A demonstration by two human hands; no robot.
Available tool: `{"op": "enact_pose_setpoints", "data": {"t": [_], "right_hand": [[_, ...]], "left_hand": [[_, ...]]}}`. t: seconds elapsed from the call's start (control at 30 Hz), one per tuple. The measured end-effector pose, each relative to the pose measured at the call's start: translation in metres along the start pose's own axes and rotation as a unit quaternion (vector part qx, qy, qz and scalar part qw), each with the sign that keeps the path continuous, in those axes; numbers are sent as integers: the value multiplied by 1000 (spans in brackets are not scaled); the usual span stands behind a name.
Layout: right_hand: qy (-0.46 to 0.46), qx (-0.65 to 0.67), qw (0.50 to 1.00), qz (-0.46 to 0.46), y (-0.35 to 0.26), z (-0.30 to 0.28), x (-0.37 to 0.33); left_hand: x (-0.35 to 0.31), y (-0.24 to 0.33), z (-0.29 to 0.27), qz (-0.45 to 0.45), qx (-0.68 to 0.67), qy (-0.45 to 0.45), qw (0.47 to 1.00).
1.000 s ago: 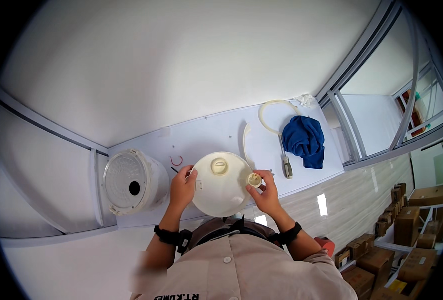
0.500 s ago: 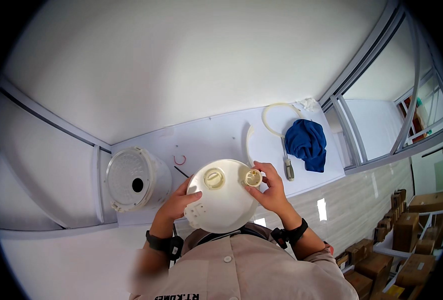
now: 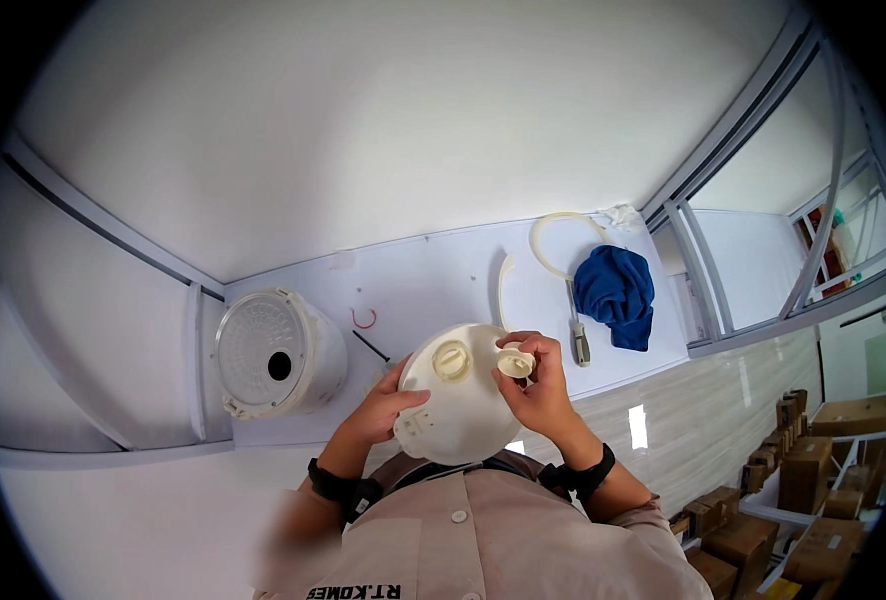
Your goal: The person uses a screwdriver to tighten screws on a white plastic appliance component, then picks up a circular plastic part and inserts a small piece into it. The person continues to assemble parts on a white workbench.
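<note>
My left hand (image 3: 385,408) grips the left rim of a round white plastic lid (image 3: 468,420), held tilted in front of my body. A cream round fitting with a raised bar (image 3: 451,361) sits in the lid's upper part, and a small moulded block is near its left edge. Between the thumb and fingers of my right hand (image 3: 543,395) is a small cream plastic cap (image 3: 514,362), its hollow side showing. The cap is over the lid's upper right; I cannot tell if it touches the lid.
A white lidded bucket (image 3: 328,365) with a dark hole stands at the left. On the white table (image 3: 423,280) lie a red ring piece (image 3: 364,319), a thin black rod (image 3: 368,344), pale tubing (image 3: 533,240), a screwdriver (image 3: 581,345) and a blue cloth (image 3: 615,290). Boxes (image 3: 805,470) stand at the right.
The lid and my left hand have moved a little to the right. My right hand has turned the cap, so its open face is now seen more at a slant.
</note>
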State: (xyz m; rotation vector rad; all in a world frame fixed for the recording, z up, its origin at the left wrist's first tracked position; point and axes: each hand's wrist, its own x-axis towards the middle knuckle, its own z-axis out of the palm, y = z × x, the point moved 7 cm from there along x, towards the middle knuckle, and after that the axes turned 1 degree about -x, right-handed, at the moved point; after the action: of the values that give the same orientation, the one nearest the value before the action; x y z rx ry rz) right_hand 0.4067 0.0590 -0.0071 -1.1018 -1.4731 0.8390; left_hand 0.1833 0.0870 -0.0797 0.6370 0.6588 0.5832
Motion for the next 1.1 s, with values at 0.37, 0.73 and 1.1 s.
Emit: {"op": "enact_pose_setpoints", "data": {"t": [0.37,0.73,1.1], "right_hand": [[-7,235,970,63,-3,15,4],[-35,542,824,158,-3,18,8],[-88,513,847,110,-11,26,11]], "left_hand": [[1,11,15,33,9,14,999],[-6,28,21,72,67,-8,995],[-9,32,28,73,38,-14,996]]}}
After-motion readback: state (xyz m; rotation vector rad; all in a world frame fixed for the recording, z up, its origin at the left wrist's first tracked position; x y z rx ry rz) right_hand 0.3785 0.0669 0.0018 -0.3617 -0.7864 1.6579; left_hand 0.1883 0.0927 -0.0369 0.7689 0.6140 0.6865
